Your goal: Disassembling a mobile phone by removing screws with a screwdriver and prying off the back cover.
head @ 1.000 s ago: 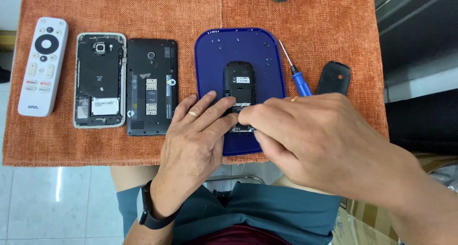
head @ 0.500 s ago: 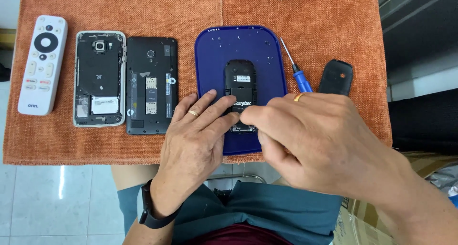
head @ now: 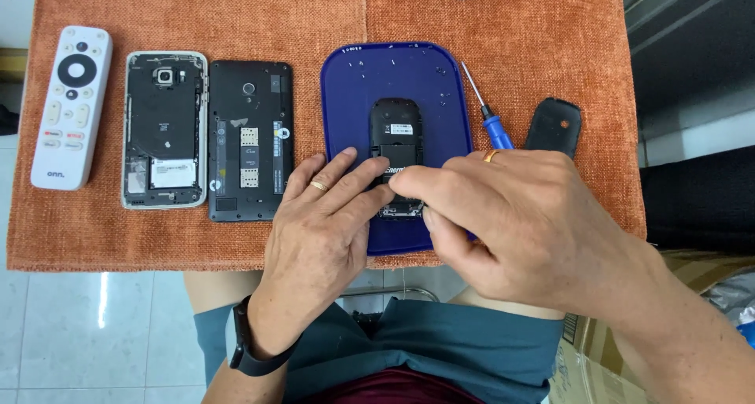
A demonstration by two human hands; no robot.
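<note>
Far left on the orange cloth (head: pixel 535 34), a white remote (head: pixel 71 105), then an opened phone with silver rim (head: pixel 163 129) and a black opened phone (head: pixel 250 141), laid side by side, backs off and innards up. Next, left hand (head: pixel 318 231), fingers extended flat, pressing the lower part of the small black phone (head: pixel 395 137), seemingly to keep it steady on the blue tray (head: pixel 354 82). Right hand (head: pixel 519 223) curled over the same phone's lower end, fingertips pinched there; whether around anything, cannot tell. Beyond, a blue-handled screwdriver (head: pixel 487 113) beside the tray, and a black back cover (head: pixel 554 127) set aside within reach.
</note>
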